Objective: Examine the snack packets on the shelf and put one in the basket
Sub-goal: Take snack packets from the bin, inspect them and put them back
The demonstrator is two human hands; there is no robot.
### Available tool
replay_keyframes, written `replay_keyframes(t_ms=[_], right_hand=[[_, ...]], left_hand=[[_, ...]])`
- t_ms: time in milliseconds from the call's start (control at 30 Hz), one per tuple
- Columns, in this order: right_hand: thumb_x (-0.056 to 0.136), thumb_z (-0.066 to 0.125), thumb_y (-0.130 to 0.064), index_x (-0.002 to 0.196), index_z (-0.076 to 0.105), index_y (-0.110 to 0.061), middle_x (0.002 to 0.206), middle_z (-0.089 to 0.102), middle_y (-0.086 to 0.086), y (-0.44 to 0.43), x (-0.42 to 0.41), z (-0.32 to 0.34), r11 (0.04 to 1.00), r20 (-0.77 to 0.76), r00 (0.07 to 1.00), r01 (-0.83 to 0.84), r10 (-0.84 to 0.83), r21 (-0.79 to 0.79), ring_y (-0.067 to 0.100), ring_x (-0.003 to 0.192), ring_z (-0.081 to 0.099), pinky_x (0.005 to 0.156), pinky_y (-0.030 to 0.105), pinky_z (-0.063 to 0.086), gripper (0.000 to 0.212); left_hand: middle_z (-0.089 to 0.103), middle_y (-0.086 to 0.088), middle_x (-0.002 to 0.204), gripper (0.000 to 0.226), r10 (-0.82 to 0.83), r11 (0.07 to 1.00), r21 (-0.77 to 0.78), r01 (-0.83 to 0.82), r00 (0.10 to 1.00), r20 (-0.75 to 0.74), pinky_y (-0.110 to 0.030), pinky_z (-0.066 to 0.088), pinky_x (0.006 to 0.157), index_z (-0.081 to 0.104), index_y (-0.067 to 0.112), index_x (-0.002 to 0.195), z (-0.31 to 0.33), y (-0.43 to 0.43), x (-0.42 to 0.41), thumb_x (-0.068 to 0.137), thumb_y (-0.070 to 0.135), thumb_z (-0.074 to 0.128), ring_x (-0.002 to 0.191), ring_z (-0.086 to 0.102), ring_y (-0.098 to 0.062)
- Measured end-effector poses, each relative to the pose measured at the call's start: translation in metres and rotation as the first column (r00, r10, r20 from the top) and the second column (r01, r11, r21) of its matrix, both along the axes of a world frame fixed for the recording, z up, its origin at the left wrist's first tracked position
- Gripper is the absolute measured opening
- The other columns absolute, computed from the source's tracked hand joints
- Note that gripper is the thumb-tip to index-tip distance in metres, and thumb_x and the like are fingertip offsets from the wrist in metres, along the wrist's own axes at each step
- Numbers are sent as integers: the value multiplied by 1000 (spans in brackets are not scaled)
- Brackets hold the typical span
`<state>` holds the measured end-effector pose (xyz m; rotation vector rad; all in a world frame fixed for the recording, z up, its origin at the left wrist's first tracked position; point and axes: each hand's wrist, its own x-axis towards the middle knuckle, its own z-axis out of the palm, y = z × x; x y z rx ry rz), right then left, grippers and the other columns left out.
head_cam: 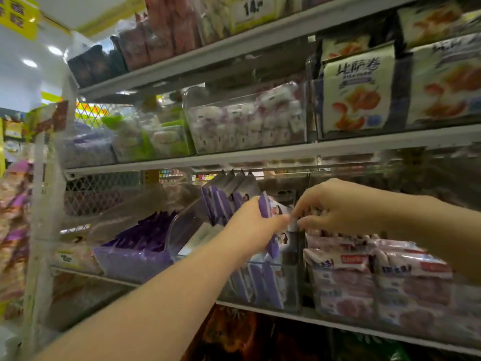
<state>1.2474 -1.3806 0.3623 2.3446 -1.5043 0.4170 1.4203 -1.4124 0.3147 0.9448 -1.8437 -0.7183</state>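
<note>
From the head camera, the left hand (251, 226) has its fingers curled round a purple-and-white snack packet (265, 205), holding it upright above the clear bin (292, 287) of like packets at its 6 o'clock on the shelf (338, 323). At the packet's 3 o'clock the right hand (335, 204) pinches its edge with bent fingertips. Pink packets (364, 277) sit at that hand's 6 o'clock.

We are seeing glossy purple plastic film on the snack packet (264, 204) at the centre, and shiny film on the pink packets (343, 280) at four o'clock. Clear, smooth plastic bins (247, 121) are gleaming at twelve o'clock on matt grey metal shelves (234, 155), with wire mesh (101, 188) showing at nine o'clock.
</note>
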Motion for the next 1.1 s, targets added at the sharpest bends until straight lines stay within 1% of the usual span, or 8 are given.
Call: replay_keyframes(t_ms=[233, 333, 433, 700, 833, 933, 1033, 1100], right_hand=[[89, 55, -49, 105, 68, -37, 91, 59, -22, -11, -1, -4, 993, -99, 995, -16, 4, -114, 0, 82, 56, 71, 18, 47, 25], [89, 54, -49, 100, 69, -38, 89, 58, -22, -12, -1, -3, 992, -103, 994, -45, 33, -114, -1, 82, 55, 74, 20, 47, 21], [89, 53, -50, 101, 69, -37, 97, 63, -20, -11, -1, -2, 991, -121, 992, -54, 39, -125, 1, 87, 56, 79, 23, 48, 24], [89, 52, -53, 103, 69, -31, 97, 69, -13, -21, 9, 8, 997, -157, 985, 61, -69, -55, 7, 86, 62, 79, 32, 55, 31], [89, 56, -47, 104, 70, -27, 97, 70, -7, -40, 20, 21, 993, -187, 976, 119, -112, 25, 12, 85, 63, 76, 29, 54, 29], [88, 58, -46, 114, 65, -24, 107, 66, 0, -58, 24, 24, 980, -228, 960, 182, -160, 81, 18, 93, 61, 83, 34, 54, 35], [83, 63, -49, 125, 58, -21, 118, 61, 2, -75, 28, 29, 955, -287, 930, 273, -230, 118, 22, 101, 59, 88, 37, 52, 50], [77, 68, -53, 127, 56, -20, 121, 61, 3, -86, 31, 32, 947, -316, 913, 303, -258, 104, 24, 103, 59, 90, 39, 52, 61]], left_hand=[[63, 13, 89, 12, 72, 971, -236, -29, 982, 177, -17, 46, 65, 53, 40, 96, -26, -26, -12, 89, 40, 62, 78, 58, 7], [55, 26, 108, 23, -16, 965, -240, 110, 931, 363, -11, 41, 80, 49, 60, 112, -33, -32, 6, 89, 56, 50, 97, 51, 14], [30, 25, 146, 65, -32, 951, -236, 201, 821, 571, -21, 29, 107, 29, 49, 145, -38, -37, 23, 85, 74, 32, 132, 31, 5], [28, 13, 156, 54, 140, 901, -335, 274, 548, 824, -47, 20, 116, 39, 36, 144, -27, -35, 14, 97, 53, 18, 145, 20, -13], [52, 13, 137, 51, 236, 869, -452, 199, 636, 734, -45, 36, 107, 51, 35, 134, -10, -47, 22, 91, 52, 31, 126, 46, -11], [54, 14, 119, 41, 486, 727, -677, -115, 782, 389, -35, 41, 99, 53, 36, 127, -8, -66, 45, 87, 41, 52, 113, 51, -11], [39, 4, 139, 59, 662, 636, -671, -382, 716, 220, -38, 38, 102, 42, 34, 137, -2, -92, 64, 82, 44, 62, 127, 44, -23], [17, -3, 155, 77, 655, 713, -540, -448, 701, 282, -42, 41, 103, 28, 38, 146, 5, -110, 68, 80, 56, 63, 133, 41, -33]])
